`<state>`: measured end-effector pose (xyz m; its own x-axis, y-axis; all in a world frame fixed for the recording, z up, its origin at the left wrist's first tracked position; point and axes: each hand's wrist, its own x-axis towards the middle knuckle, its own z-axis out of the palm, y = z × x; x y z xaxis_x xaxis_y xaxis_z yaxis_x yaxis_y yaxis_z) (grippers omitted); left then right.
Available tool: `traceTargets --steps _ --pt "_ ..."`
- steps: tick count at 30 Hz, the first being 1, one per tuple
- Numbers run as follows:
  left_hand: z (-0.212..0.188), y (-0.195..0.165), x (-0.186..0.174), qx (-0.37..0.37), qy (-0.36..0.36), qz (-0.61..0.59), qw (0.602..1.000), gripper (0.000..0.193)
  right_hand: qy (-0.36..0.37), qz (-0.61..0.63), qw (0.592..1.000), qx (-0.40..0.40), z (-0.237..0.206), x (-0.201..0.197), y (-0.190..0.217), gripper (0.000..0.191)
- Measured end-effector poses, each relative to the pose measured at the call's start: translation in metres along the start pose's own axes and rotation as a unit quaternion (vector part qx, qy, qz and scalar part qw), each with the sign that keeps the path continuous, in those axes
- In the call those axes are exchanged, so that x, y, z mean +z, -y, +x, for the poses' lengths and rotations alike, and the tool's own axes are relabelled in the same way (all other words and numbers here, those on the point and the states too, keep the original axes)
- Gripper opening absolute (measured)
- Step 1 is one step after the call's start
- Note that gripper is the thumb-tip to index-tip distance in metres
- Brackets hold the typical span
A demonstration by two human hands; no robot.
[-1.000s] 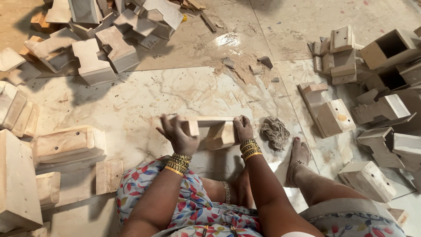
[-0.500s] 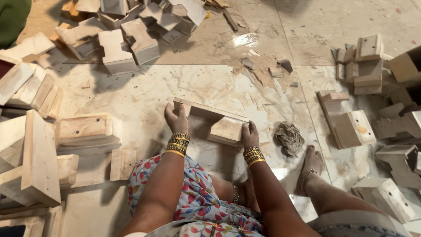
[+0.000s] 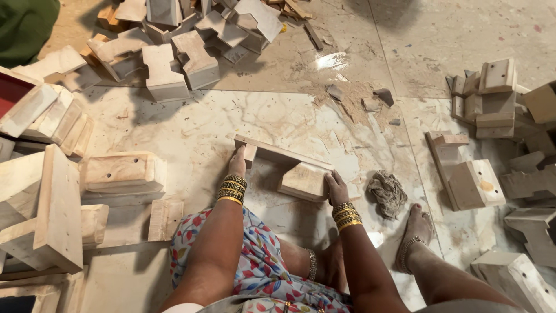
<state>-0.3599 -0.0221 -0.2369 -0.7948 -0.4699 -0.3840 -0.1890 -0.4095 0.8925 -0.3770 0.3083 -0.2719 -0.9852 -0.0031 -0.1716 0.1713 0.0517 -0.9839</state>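
Holding a wooden bracket piece (image 3: 288,168) flat on the marble floor (image 3: 191,127), left hand (image 3: 237,163) gripping its near-left end, right hand (image 3: 335,186) pressing on the block end. Looks stiff, fairly light, dusty and a bit slippery, so I'd grab the thick block.
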Motion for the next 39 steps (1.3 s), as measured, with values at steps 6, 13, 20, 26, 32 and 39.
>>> traceTargets --steps 6,13,20,26,32,39 --pt "-0.006 0.001 0.0 0.036 0.07 -0.239 0.968 0.04 0.05 0.213 0.973 0.077 0.002 -0.01 0.01 0.061" --pt "-0.011 0.0 -0.02 0.035 0.116 -0.3 0.946 0.03 0.083 0.315 0.94 0.1 -0.005 -0.012 0.005 0.073" --pt "-0.01 0.006 -0.017 0.057 0.121 -0.299 0.945 0.029 0.128 0.317 0.927 0.151 -0.01 -0.031 -0.002 0.074" --pt "-0.014 -0.009 -0.023 0.008 0.193 -0.293 0.936 0.044 0.141 0.288 0.933 0.165 -0.003 -0.04 0.003 0.075" --pt "-0.019 -0.013 -0.026 -0.077 0.208 -0.236 0.946 0.042 -0.082 0.093 0.992 0.015 0.012 -0.034 0.023 0.061" --pt "-0.009 0.008 -0.019 -0.16 0.215 -0.291 0.918 0.042 -0.072 -0.343 0.937 -0.007 0.005 0.027 0.042 0.063"
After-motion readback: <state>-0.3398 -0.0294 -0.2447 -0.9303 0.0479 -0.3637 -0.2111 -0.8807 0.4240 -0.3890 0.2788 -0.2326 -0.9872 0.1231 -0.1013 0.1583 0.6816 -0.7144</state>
